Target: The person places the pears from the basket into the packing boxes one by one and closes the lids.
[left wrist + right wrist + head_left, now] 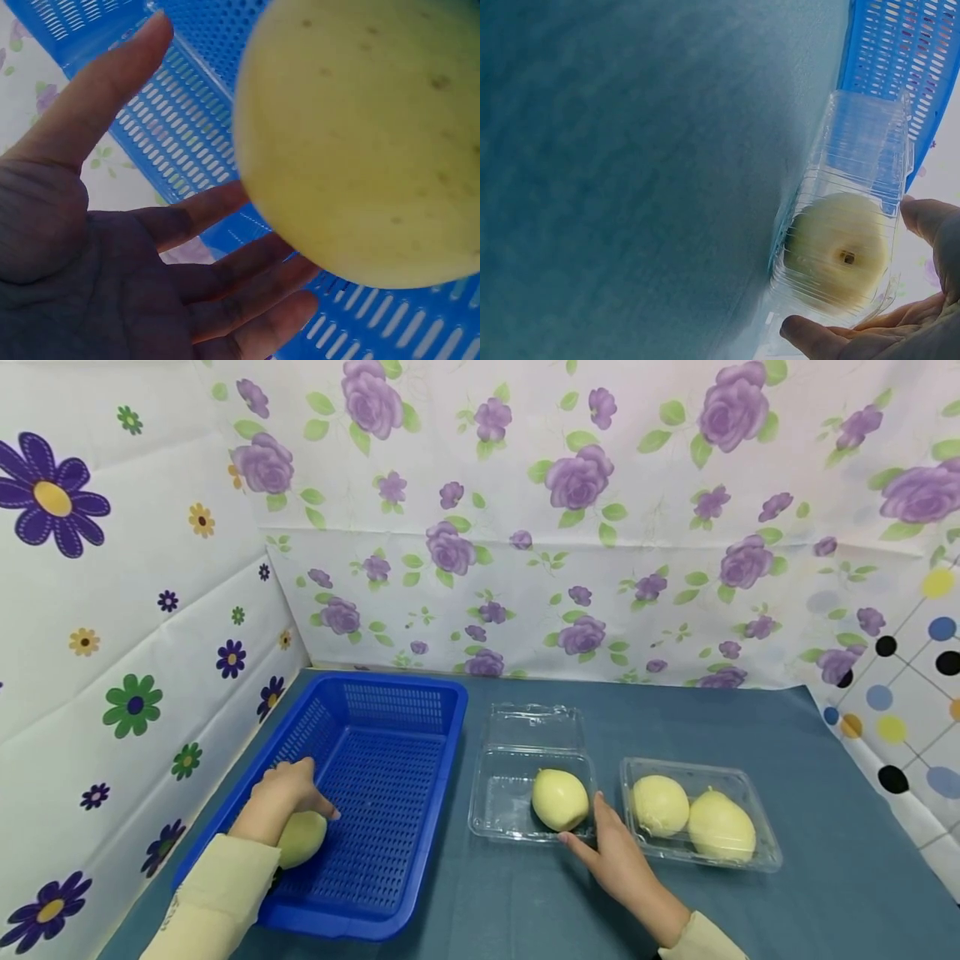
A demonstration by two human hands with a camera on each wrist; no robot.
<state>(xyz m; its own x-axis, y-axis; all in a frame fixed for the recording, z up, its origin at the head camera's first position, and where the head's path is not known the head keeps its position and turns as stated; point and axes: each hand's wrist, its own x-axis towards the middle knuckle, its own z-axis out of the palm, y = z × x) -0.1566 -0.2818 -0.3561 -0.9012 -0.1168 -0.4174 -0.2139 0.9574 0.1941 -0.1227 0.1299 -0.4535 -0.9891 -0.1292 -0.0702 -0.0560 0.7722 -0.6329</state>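
Note:
My left hand [288, 789] reaches into the blue plastic basket [442, 793], over a pale yellow-green pear [302, 841]. In the left wrist view the fingers are extended with their tips at the side of the speckled pear [360, 150], while the thumb [112, 90] stands away from it. My right hand [618, 860] is at the near right corner of an open clear clamshell box [498, 802]. Thumb and fingers are spread along its rim, fairly straight. A single pear [560, 800] lies in the right half of that box.
To the right stands a second clear box [765, 835] with two pears in it, beside my right hand. The clamshell's lid [536, 727] is folded back toward the wall. Floral sheeting [525, 543] borders the blue-green tabletop [510, 902] at the back and sides.

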